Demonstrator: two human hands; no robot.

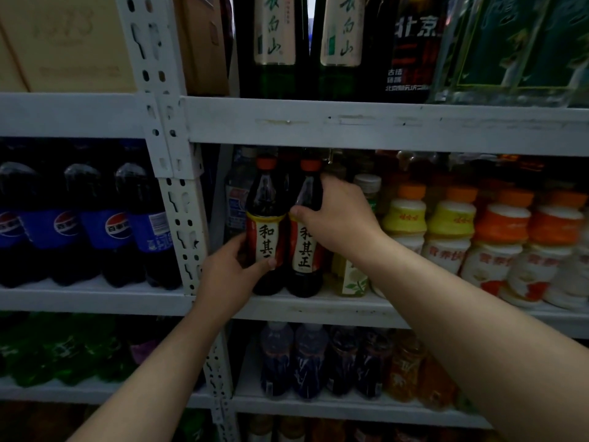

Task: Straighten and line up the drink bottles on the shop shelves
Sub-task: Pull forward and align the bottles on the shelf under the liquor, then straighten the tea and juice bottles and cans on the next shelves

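From my remote seat, both of the person's hands were on a pair of dark drinks near the middle of the view. The left hand (229,272), coming in from 7 o'clock, was wrapped round the lower label of the left dark bottle (266,199), with the thumb lying across the front. The right hand (338,218), reaching in from 4 o'clock, clasped the right dark bottle (307,250) at its shoulder. Its thumb pressed on the top edge of the label and its fingers went round behind.

Both bottles stood upright with red caps, touching side by side. They were at the front of the middle shelf (318,309), just at 3 o'clock of the perforated post (185,224).

At 9 o'clock I saw a row of blue-labelled cola bottles (105,224) in the neighbouring bay. At 3 o'clock stood white drink bottles with orange caps (452,224), in yellow and orange wraps. A pale bottle with a leaf label (350,279) stood just beside the right dark bottle, partly hidden by the wrist. At 12 o'clock were tall green bottles (274,36), and at 6 o'clock dim small bottles (293,362) on the shelf below.
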